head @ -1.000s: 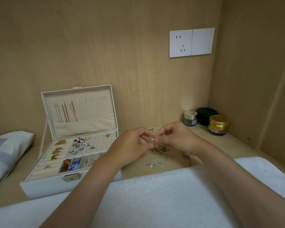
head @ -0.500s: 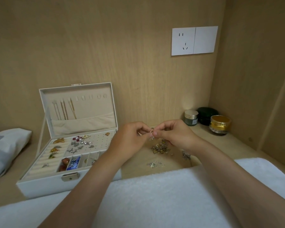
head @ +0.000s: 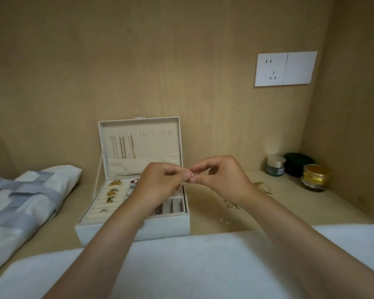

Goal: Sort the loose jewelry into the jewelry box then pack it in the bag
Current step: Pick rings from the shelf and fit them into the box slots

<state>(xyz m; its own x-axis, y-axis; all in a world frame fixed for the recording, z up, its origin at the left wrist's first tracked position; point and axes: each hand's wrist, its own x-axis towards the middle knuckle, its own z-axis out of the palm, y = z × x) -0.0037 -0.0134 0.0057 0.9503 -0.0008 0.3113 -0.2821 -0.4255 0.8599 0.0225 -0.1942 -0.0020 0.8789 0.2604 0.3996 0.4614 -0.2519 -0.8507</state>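
Observation:
A white jewelry box stands open on the wooden shelf, its lid upright with several thin chains hanging inside. Brooches and a ring sit in its left ring rolls. My left hand and my right hand meet above the box's right side, both pinching one small gold ring between their fingertips. Loose jewelry lies on the shelf to the right, partly hidden by my right forearm, with a gold chain farther back. A white and grey cloth bag lies at the left.
Three small jars stand in the back right corner: a silver-lidded one, a dark round one and a gold one. A white towel covers the front edge. A wall socket is above right.
Both hands rose from the loose pile and shifted left over the box with the small ring between them. The view swung left, bringing more of the bag into sight.

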